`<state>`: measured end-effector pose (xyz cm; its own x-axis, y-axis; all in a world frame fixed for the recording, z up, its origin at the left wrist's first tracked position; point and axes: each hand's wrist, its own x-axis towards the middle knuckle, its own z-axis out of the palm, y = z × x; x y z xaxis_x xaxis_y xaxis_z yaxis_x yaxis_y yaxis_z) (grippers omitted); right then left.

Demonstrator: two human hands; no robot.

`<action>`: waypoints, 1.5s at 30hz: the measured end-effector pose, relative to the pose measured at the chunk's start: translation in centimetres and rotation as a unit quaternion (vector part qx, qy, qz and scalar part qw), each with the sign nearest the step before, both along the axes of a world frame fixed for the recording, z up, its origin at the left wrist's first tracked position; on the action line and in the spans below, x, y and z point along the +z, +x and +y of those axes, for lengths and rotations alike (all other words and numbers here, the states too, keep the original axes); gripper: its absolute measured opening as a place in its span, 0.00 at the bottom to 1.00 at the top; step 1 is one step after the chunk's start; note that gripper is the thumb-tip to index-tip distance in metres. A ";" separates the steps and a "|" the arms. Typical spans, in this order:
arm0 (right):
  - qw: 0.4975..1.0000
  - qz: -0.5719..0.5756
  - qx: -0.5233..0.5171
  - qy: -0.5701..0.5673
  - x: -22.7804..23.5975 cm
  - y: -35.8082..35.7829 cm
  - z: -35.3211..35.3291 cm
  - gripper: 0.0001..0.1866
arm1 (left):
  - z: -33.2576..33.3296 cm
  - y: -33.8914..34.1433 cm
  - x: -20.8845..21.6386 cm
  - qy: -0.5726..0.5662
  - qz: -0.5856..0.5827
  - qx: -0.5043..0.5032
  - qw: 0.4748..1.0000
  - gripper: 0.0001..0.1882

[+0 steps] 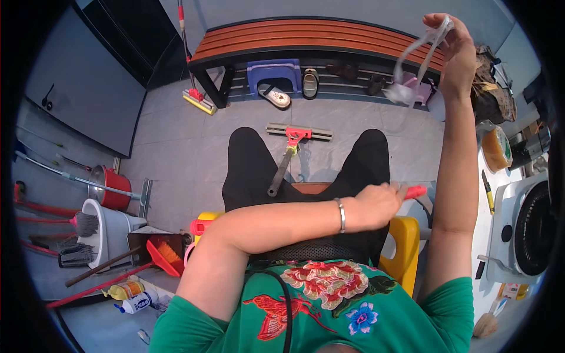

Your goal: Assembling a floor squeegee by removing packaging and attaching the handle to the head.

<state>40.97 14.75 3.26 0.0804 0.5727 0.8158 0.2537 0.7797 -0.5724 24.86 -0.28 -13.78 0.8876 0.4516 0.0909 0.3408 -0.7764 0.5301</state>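
My right hand (458,56), raised high at the right, is closed on a strip of clear plastic film (425,50). The strip's loose end hangs down in a blur. Across my lap, my left hand (376,207) is closed on a red grip-like piece (415,192); what it belongs to cannot be made out. On the floor between my knees, a mop head with a red bracket (299,134) and a short grey tube (281,170) leans toward me, touched by neither hand.
A slatted wooden bench (312,38) has a blue stool (272,72) and shoes beneath. Left stand a red pot (112,187), a white bucket (109,229), brushes and a red dustpan (163,257). Right is a white table with a cooktop (532,229), tape roll (496,149) and yellow cutter (488,192).
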 end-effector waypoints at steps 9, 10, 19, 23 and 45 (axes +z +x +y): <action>0.983 0.115 -0.010 -0.146 -6.8 -5.1 0.7 0.12 | 3.1 -1.5 -2.6 -0.031 0.001 0.024 0.999 0.30; 0.979 0.136 -0.001 -0.152 -7.2 -5.5 0.7 0.12 | 3.4 -1.6 -2.6 -0.083 -0.018 0.017 0.996 0.29; 0.969 0.175 0.040 -0.172 -7.6 -6.9 0.5 0.11 | 11.5 -7.5 0.8 -0.721 -0.362 0.161 0.569 0.23; 0.946 0.210 0.100 -0.227 -7.5 -8.8 -1.6 0.08 | 13.8 -9.6 1.9 -0.780 -0.489 0.046 0.388 0.17; 0.931 0.074 0.136 -0.330 -14.0 -14.7 -4.4 0.07 | 9.8 -14.9 4.0 -0.264 -0.257 0.281 0.886 0.13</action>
<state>26.30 10.35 -10.77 -0.0576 0.9611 0.2703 -0.0221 0.2694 -0.9628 9.98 9.49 -9.81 0.4121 0.9090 0.0629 0.2033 -0.1591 0.9661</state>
